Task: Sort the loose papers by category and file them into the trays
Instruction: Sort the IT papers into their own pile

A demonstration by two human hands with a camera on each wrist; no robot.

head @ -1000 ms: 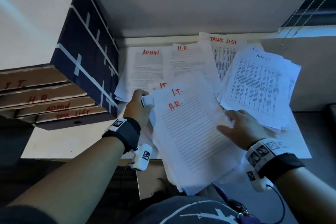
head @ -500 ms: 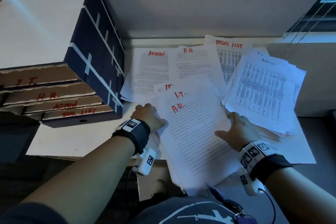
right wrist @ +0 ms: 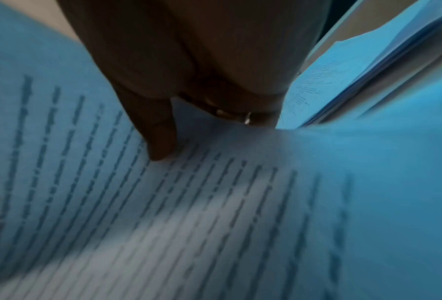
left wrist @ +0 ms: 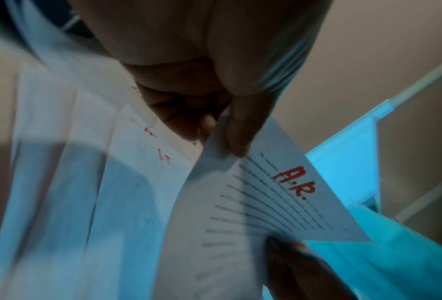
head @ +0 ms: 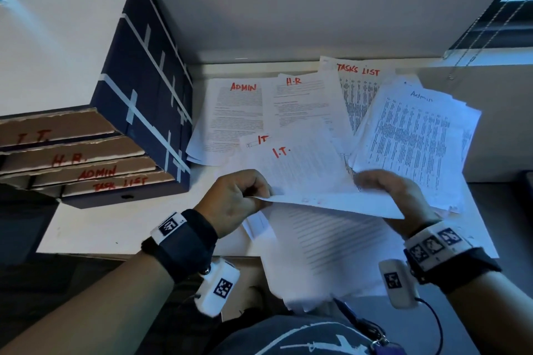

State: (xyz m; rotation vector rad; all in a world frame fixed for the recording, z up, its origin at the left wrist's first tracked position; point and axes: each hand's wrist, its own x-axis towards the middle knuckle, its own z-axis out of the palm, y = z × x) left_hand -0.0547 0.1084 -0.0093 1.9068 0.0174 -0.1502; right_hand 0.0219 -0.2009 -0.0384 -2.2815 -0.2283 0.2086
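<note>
White desk (head: 86, 228) carrying everything. Big dark box of stacked trays (head: 86, 158) sitting at its left, front lips lettered in red I.T., H.R., ADMIN, TASK LIST from top down. Loose papers (head: 331, 253) spreading over the middle and right of the desk, overlapping, some hanging past the near edge. Far row showing an ADMIN sheet (head: 239, 112), an H.R sheet (head: 302, 101) and a TASKS LIST sheet (head: 357, 86); a thick Admin pile (head: 412, 135) lying at the right, on top of the others. An I.T. sheet (head: 302, 164) lying in the middle. One sheet, the A.R. page (head: 340, 204), being held up off the heap, tilted nearly edge-on to the head camera, just above the papers. Left hand (head: 235, 199) pinching its left corner, thumb on top and fingers under; left wrist view showing the red A.R. heading (left wrist: 293, 183) just beside the thumb (left wrist: 238, 130). Right hand (head: 395, 196) gripping the right edge of the same page, thumb (right wrist: 161, 140) pressing on the printed side. Both grips grasping the A.R. page. Person's dark shirt (head: 302, 337) showing at the bottom
</note>
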